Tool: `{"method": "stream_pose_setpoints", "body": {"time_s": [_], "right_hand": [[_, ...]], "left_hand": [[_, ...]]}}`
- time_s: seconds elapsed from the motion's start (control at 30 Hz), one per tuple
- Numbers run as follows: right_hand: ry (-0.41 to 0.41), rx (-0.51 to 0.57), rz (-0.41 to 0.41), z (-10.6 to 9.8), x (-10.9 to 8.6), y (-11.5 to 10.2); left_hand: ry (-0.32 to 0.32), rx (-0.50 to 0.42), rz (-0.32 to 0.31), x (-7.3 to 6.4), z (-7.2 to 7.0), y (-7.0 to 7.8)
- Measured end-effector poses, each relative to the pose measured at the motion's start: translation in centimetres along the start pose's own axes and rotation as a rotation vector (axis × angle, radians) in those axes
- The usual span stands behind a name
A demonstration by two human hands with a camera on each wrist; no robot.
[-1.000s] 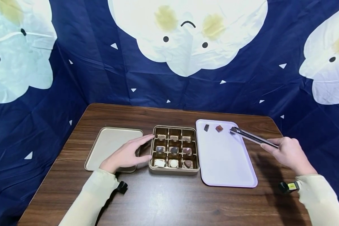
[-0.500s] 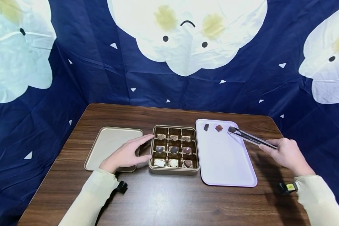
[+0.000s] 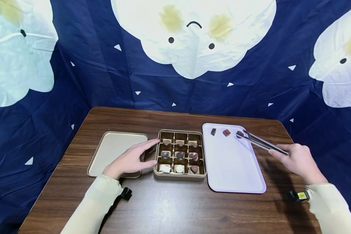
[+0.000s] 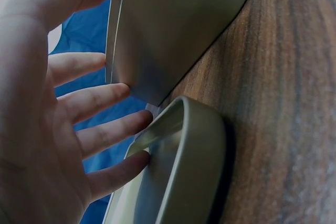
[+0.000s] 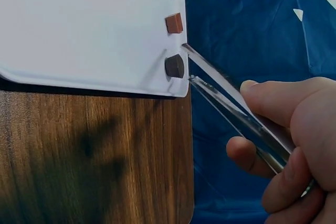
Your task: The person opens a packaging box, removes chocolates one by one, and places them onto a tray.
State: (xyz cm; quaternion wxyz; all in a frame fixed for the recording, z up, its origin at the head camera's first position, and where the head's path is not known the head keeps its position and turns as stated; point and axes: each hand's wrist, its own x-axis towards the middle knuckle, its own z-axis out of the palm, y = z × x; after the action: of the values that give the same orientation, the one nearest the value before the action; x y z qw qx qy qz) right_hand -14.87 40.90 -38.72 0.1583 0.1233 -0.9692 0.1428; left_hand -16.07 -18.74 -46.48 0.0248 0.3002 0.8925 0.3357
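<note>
Over the tray point(image 3: 235, 165), the right hand's grip point(image 3: 299, 161) holds tongs point(image 3: 264, 142), now spread wider, seemingly astride the rightmost chocolate point(image 5: 174, 66).

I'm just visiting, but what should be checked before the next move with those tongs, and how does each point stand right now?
1. Tongs held: ok, the right hand grips them.
2. End chocolate pinched: not ok, the tongs are spread apart, and it sits on the tray.
3. Tongs lined up: cannot tell; they are close to it, but the two views don't settle the exact alignment.
4. Box steadied: ok, the left hand touches its rim; how firmly, cannot tell.
5. Room in the box: ok, the back compartments show no chocolates.
6. Lid off: ok, it lies left of the box.
</note>
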Motion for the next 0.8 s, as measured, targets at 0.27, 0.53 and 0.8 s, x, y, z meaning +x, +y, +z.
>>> {"method": "stream_pose_setpoints", "body": {"time_s": [0.27,0.53,0.8], "right_hand": [[0.104,0.015,-0.032,0.3,-0.5,-0.7],[0.149,0.059,-0.090,0.6,-0.3,-2.6],[0.148,0.092,-0.131,1.3,0.1,-4.7]], "left_hand": [[0.003,0.015,0.007,0.0,-0.1,0.2],[0.001,0.021,0.003,0.0,-0.2,0.4],[0.009,0.024,0.000,-0.1,-0.1,0.3]]}}
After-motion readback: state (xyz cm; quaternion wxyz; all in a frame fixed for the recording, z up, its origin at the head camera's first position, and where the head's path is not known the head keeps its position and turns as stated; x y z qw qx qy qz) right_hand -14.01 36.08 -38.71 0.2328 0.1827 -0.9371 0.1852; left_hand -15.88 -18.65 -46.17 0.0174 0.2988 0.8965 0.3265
